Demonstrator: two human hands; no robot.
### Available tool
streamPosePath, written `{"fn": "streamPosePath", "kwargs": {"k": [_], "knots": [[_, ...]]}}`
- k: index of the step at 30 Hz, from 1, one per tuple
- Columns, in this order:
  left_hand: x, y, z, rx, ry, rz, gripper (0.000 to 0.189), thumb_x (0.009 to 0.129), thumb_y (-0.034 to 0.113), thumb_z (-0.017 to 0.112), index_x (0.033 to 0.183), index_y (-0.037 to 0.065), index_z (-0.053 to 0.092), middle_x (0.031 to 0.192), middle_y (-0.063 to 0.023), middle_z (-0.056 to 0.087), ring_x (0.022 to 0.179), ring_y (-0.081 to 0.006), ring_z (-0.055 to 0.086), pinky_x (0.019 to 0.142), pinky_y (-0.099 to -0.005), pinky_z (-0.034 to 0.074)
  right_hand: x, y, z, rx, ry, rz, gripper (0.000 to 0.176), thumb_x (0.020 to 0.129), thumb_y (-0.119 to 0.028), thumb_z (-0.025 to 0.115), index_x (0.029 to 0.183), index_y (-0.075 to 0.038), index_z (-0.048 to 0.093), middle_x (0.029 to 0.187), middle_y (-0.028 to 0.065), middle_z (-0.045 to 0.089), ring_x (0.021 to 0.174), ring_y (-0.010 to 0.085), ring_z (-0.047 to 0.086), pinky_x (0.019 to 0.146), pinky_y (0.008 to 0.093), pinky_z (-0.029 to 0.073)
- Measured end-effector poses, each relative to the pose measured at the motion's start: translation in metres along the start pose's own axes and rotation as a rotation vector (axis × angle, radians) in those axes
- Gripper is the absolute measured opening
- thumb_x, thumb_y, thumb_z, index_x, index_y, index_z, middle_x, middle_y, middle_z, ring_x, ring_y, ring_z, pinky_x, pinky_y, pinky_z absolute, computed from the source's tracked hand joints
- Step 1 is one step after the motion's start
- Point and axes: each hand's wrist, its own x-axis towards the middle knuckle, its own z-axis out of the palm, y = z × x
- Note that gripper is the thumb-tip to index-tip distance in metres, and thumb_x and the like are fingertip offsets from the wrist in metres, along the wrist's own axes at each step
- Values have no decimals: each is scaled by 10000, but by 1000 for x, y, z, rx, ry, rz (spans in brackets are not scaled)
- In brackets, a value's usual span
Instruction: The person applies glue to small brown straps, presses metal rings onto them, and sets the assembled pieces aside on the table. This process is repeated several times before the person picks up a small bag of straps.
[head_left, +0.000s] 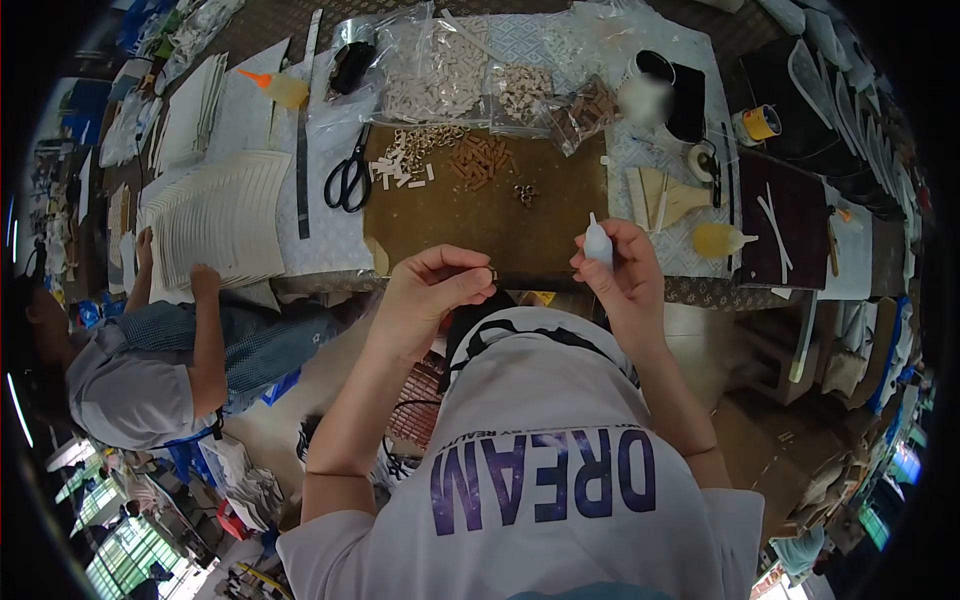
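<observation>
Taking the brown mat (pixel 560 225) as my clock, twelve being straight ahead of the seated worker, I see the left hand (pixel 440 290) at seven, thumb and forefinger pinched together on a small piece (pixel 493 275), too tiny for me to make out. Near four, the right hand (pixel 630 285) is half curled, thumb and fingers gripping a white bottle (pixel 598 247), nozzle up. On the mat, brown sticks (pixel 482 162) lie at twelve, white strips (pixel 403 175) at ten. Black-handled scissors (pixel 348 183) rest near ten, just beside it; a yellow bottle (pixel 715 240) lies toward three. Between eight and nine, a co-worker (pixel 150 380) reaches over layered sheets (pixel 225 215).
</observation>
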Motion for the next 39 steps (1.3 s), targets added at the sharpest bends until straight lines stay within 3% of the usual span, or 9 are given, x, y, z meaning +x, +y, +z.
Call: {"fn": "streamPosePath", "kwargs": {"k": [6,12,15,18,22,25,26,32,39], "knots": [[1,-2,-1,13,1,7,190,779,26,680,957,-1,617,846,-73,645,752,-128,632,690,-224,514,0,0,0,89,16,3,365,875,-72,560,1193,-33,385,1092,90,532,917,135,553,803,276,477],[4,-9,-4,-6,8,25,152,797,23,655,887,46,535,858,-58,614,737,-111,595,672,-223,488,9,13,3,192,48,-4,270,815,36,574,994,-77,406,956,36,479,807,93,508,735,238,440],[9,-18,-13,-10,2,60,182,817,9,622,814,95,461,890,-71,595,736,-113,578,663,-222,476,25,36,3,85,83,5,268,794,35,623,880,-94,404,811,-13,440,696,50,448,652,191,392],[14,-23,-23,-46,67,98,237,829,1,594,770,115,396,866,-71,576,728,-114,563,655,-227,462,48,79,2,-14,95,-15,278,778,17,657,815,-98,406,773,-25,432,674,40,443,627,189,380],[21,-36,-50,-129,181,152,271,838,-2,578,730,126,363,849,-68,565,710,-112,548,628,-222,439,93,137,17,-208,83,-152,108,798,-27,650,861,-31,562,816,25,526,729,110,528,655,233,425],[25,-38,-66,-190,269,181,306,838,-2,578,698,132,342,846,-71,562,698,-115,536,605,-212,417,125,167,23,-420,-104,-242,113,795,-53,657,899,-31,618,861,64,555,741,179,559,666,271,449],[24,-37,-70,-211,299,187,314,838,-2,579,693,133,337,846,-72,562,694,-116,534,601,-212,413,133,175,26,-485,-135,-177,118,774,-56,673,875,-33,618,861,88,550,738,229,569,659,305,460],[17,-26,-97,-346,343,235,350,837,-36,554,651,138,314,830,-79,551,660,-120,517,586,-215,409,173,209,33,-714,-308,-160,155,754,-14,655,899,-31,605,882,108,544,810,279,563,688,339,470],[9,-9,-115,-440,360,269,355,825,-41,562,630,131,321,869,-98,559,672,-122,512,594,-209,410,182,205,40,-825,-402,-288,207,687,82,639,850,-18,560,856,114,500,853,304,511,730,376,438]]}}
